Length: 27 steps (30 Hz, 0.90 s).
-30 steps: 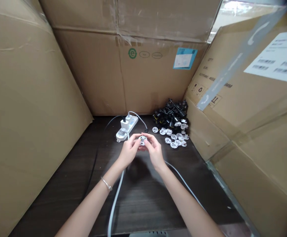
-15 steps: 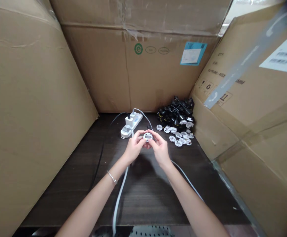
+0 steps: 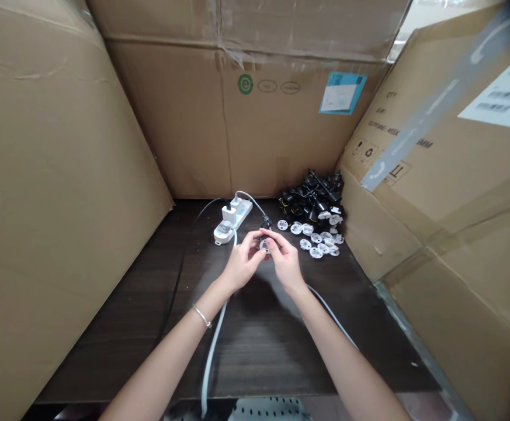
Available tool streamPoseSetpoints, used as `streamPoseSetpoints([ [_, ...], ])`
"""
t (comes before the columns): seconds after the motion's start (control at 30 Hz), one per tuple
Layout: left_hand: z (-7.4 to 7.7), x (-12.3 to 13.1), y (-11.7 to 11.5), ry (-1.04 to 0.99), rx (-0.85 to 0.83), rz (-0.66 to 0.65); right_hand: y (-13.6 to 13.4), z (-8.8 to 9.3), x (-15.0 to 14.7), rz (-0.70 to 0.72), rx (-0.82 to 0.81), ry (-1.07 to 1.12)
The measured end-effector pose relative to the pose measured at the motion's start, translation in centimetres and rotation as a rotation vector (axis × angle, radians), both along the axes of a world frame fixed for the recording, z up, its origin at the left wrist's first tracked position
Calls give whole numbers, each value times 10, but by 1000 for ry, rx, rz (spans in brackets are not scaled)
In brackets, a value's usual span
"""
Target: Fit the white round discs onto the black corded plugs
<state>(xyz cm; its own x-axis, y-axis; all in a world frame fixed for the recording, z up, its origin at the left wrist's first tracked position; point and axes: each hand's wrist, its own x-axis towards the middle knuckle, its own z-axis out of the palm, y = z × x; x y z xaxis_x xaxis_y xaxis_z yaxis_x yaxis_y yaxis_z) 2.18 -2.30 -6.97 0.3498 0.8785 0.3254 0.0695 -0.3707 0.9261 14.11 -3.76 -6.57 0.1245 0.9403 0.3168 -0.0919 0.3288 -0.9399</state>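
At mid-frame: one white disc between two hands, more loose at right

Just below centre, left hand (image 3: 239, 264) and right hand (image 3: 287, 265) share one white disc (image 3: 263, 247), seemingly raised off the table (image 3: 255, 345). Fingers of both curled in, small gap only, thumbs near side, pinching the disc. Work on this piece looks underway, not done: neither hand has let go. Right of centre, loose white discs (image 3: 315, 238) lie scattered, untouched, in front of a heap of black parts (image 3: 314, 196); can't tell whether they're finished or waiting, so no count of done versus left.

Hard to see: most of the held disc is behind fingers, its underside hidden. Small black piece (image 3: 266, 221) just beyond the fingertips, contact unclear. Heap too tangled to separate. White cable (image 3: 212, 356) cut by the left wrist; forearms run off the bottom edge.
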Motion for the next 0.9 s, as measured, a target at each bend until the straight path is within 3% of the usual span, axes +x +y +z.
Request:
streamPoseSetpoints([
  [0.23,1,3,0,-38,-48,-4,-1,3,1,-60,-32,9],
  [0.57,4,2,2,-179,-201,-103,0,5,3,258,-83,170],
  [0.77,5,1,2,-123,-173,-78,4,6,5,228,24,77],
  [0.9,6,3,-1,-87,-72,-73,5,5,7,219,11,59],
])
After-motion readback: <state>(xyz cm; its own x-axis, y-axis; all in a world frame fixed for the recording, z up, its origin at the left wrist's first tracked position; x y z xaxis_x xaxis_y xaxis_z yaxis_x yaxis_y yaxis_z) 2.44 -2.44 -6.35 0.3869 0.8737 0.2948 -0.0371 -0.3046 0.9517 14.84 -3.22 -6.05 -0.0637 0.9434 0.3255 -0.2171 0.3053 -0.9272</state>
